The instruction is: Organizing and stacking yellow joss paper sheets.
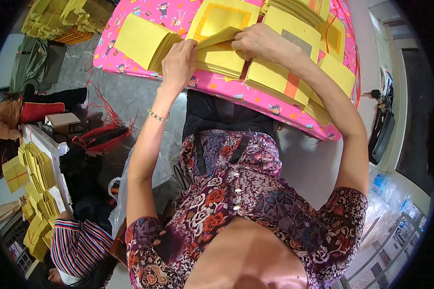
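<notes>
Both hands pinch the near edge of a yellow paper sheet point(220, 37), lifting it so that it folds up off the stack. My left hand point(179, 63) is closed at the sheet's left corner, with a beaded bracelet on the wrist. At the right corner my right hand point(255, 42) grips the same sheet, fingers curled. Beneath lies a stack of yellow paper point(222, 61). A gold square with an orange border point(225, 18) shows on the paper beyond the fold. Left of my left hand rests another yellow paper stack point(141, 41).
More yellow bundles point(279, 77), one with an orange band, cover the right of the pink patterned tablecloth point(205, 85). Red strings point(108, 127) lie on the grey floor. At left, people sit by a white table point(58, 166) with yellow bundles; one wears a striped top point(79, 243).
</notes>
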A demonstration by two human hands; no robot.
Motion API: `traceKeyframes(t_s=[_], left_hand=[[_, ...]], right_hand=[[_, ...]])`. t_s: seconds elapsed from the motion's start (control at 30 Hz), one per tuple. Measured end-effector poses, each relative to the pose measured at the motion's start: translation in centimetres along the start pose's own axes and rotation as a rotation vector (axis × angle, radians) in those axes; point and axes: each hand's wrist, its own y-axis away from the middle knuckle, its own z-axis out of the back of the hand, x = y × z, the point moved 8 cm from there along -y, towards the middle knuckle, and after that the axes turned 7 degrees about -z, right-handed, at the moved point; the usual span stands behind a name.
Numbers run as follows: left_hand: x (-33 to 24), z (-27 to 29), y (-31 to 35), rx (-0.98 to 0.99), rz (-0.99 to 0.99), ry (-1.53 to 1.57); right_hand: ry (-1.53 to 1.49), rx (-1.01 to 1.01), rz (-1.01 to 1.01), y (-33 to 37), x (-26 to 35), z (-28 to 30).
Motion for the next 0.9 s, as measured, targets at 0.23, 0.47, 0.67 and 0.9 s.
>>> traceKeyframes(t_s=[0.23, 0.47, 0.67, 0.9], left_hand=[[0.2, 0.1, 0.0, 0.001, 0.037, -0.003], [0.3, 0.1, 0.1, -0.001, 0.05, 0.033], [0.4, 0.1, 0.2, -0.007, 0.041, 0.037], [0.6, -0.1, 0.3, 0.011, 0.049, 0.041]], right_hand=[[-0.005, -0.016, 0.021, 0.1, -0.1, 0.1], [-0.056, -0.046, 0.049, 0.3, -0.4, 0.5], [-0.124, -0.095, -0.1, 0.4, 1.1, 0.8], [-0.144, -0.062, -0.135, 0.4, 1.5, 0.6]])
